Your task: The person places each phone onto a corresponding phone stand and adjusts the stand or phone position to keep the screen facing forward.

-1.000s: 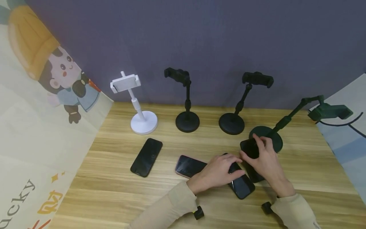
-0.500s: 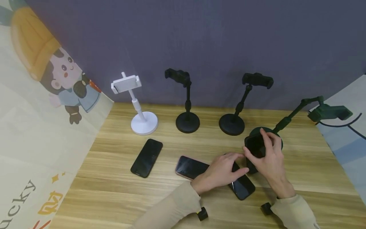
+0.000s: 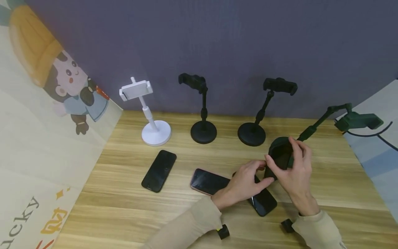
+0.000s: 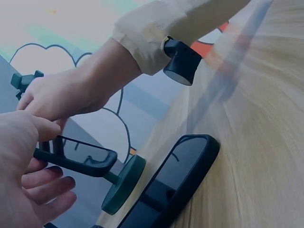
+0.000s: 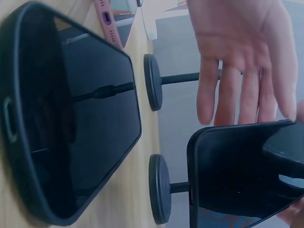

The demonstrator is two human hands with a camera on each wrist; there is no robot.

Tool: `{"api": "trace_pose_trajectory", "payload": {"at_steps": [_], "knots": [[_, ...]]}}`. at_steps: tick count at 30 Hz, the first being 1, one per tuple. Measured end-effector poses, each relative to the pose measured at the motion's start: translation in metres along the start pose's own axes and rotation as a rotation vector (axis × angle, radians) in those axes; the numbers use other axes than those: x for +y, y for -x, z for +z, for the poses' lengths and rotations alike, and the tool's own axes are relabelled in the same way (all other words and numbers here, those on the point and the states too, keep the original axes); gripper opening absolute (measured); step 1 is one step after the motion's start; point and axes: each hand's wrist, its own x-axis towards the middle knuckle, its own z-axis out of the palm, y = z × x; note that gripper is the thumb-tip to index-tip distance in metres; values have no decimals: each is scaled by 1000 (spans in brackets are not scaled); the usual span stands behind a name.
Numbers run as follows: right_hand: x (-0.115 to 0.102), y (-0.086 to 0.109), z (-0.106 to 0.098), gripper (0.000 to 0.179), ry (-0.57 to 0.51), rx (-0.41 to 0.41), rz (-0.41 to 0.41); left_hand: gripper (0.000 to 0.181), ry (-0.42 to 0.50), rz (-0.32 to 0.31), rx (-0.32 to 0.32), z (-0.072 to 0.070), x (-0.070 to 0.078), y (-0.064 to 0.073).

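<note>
A black smartphone (image 3: 280, 157) is raised in front of the dark green phone stand (image 3: 359, 121). My right hand (image 3: 295, 173) grips it across its width, thumb on the left edge and fingers at the opposite side. My left hand (image 3: 244, 181) is beside its lower left edge. In the right wrist view, the left fingers extend behind the held smartphone (image 5: 237, 166), and the thumb tip is right at its rim. The left hand partly hides another black smartphone (image 3: 263, 202) lying on the table and the end of a pink-edged smartphone (image 3: 208, 181).
A white phone stand (image 3: 156, 133) and two black phone stands (image 3: 203, 132) (image 3: 252, 134) line the back of the wooden table (image 3: 118, 214). A further black smartphone (image 3: 159, 171) lies at the left. Behind rises a dark panel (image 3: 217, 41).
My right hand has lifted the black smartphone off the table and tilted it up, shifting slightly right. My left hand has followed rightward, to the smartphone's edge.
</note>
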Motion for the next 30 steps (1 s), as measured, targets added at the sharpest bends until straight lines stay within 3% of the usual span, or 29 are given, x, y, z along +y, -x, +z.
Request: {"api": "trace_pose_trajectory", "payload": {"at_steps": [8, 16, 20, 30], "knots": [[-14, -7, 3, 87, -42, 114, -8, 44, 80, -20, 32, 3, 1, -3], [-24, -8, 6, 88, -58, 155, 21, 32, 169, -64, 75, 6, 2, -6], [-24, -6, 7, 91, -66, 167, 46, 25, 139, -63, 123, 8, 3, -7], [-26, -2, 9, 97, -80, 177, 77, 10, 47, 26, 239, 8, 8, -7]]}}
